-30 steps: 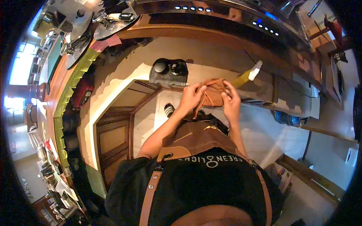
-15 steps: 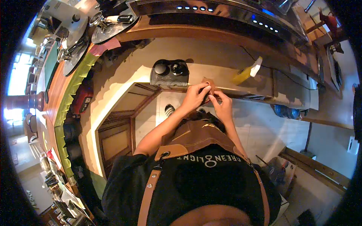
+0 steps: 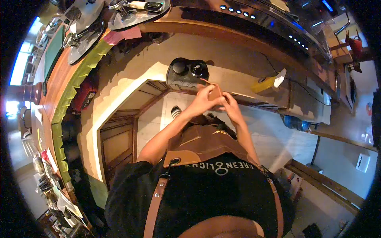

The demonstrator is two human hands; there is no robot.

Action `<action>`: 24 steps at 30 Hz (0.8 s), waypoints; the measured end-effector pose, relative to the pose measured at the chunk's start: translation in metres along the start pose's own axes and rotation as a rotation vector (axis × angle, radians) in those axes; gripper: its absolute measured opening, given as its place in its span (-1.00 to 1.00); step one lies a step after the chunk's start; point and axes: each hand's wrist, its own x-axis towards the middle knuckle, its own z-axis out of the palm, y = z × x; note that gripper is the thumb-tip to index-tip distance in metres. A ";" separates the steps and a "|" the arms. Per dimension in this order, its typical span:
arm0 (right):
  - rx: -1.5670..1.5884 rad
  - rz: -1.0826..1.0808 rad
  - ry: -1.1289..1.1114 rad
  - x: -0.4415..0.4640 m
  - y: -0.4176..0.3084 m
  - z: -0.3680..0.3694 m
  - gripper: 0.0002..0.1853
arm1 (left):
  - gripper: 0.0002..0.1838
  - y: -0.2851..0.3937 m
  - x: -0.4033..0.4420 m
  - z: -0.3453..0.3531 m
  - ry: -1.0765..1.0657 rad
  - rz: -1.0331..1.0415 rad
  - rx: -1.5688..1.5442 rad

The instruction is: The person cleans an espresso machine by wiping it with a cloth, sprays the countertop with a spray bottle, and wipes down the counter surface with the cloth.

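A small brown leather-like piece (image 3: 214, 93) with a thin strap at its top is between my hands, in front of my apron. My left hand (image 3: 204, 100) has its fingers wrapped round the piece, their tips slightly blurred. Close against it, my right hand (image 3: 231, 108) pinches at the lower edge of the same piece. Below both hands lies the brown apron (image 3: 202, 141), worn over a black shirt. Just beyond the hands, a black tray (image 3: 187, 79) with round items sits on the lower shelf.
A yellow spray bottle (image 3: 264, 83) lies on the lower shelf to the right. Metal portafilter stands (image 3: 137, 18) rest on the upper left counter. A machine with lit buttons (image 3: 238, 12) spans the top. A wooden cabinet door (image 3: 117, 146) stands at left.
The brown piece was spread open between both hands and is now gathered smaller. My hands have come together. The view has shifted a little.
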 end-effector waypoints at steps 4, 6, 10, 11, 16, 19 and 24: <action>0.289 0.090 -0.097 0.015 0.038 0.011 -0.55 | -0.56 0.009 -0.004 0.002 0.060 0.434 0.346; 0.264 0.120 -0.156 0.018 0.046 0.018 -0.58 | -0.62 0.026 -0.013 -0.004 -0.100 0.206 0.299; 0.203 -0.100 0.032 0.018 0.030 0.016 -0.71 | -0.77 0.054 -0.031 -0.020 0.168 0.239 0.377; 0.259 -0.041 0.185 0.019 0.022 0.016 -0.70 | -0.75 0.043 -0.027 -0.033 0.206 0.233 0.207; 0.441 -0.129 0.158 0.007 -0.008 -0.002 -0.71 | -0.68 -0.028 -0.009 -0.077 0.440 0.046 -0.153; 0.473 -0.125 0.138 0.002 -0.014 -0.009 -0.67 | -0.55 -0.024 -0.018 -0.055 0.453 0.018 0.346; 0.442 -0.124 0.123 -0.016 -0.026 -0.035 -0.68 | -0.59 -0.062 -0.006 -0.073 0.536 0.091 0.527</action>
